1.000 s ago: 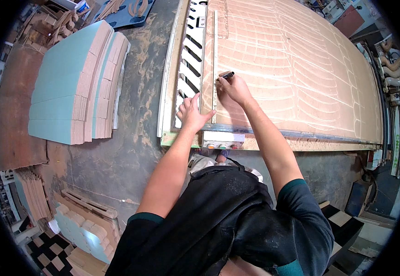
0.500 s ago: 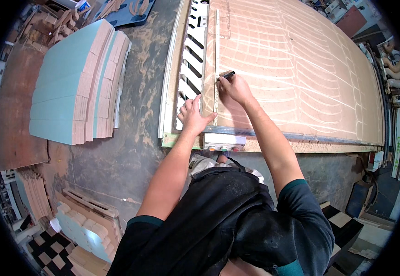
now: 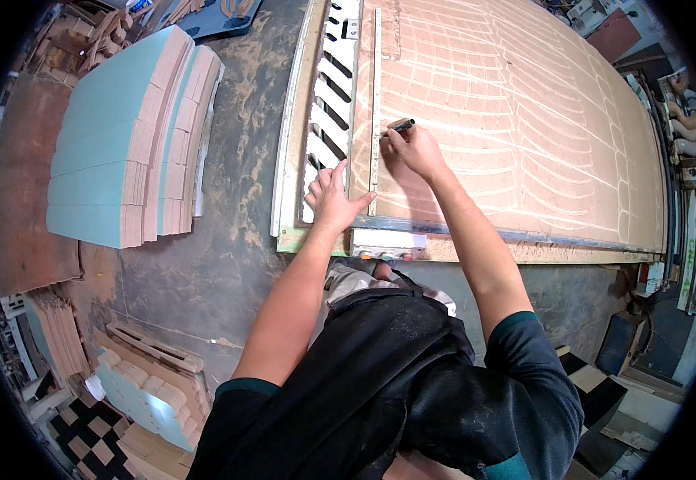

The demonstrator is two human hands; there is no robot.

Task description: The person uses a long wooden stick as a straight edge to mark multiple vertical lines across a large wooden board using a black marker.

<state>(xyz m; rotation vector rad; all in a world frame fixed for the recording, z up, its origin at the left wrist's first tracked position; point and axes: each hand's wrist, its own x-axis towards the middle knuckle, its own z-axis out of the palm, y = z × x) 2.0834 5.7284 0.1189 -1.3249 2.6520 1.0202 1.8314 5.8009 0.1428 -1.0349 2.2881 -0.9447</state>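
A long thin straightedge lies lengthwise on the large brown board, whose face is covered in pale curved grooves. My left hand rests with spread fingers at the straightedge's near end. Its thumb reaches onto the straightedge, while its fingers lie over the white slotted strip along the board's left side. In my right hand is a black marker pen, gripped just right of the straightedge. Whether the pen's tip touches the board I cannot tell.
A small control box with coloured buttons sits at the table's near edge, by my body. Stacks of pale green-faced panels stand on the left. More cut pieces lie at lower left. Hoses and machinery line the right.
My right hand has drawn slightly right with the marker pen, a little away from the straightedge. My left hand keeps its place, and the whole view has shifted a little.
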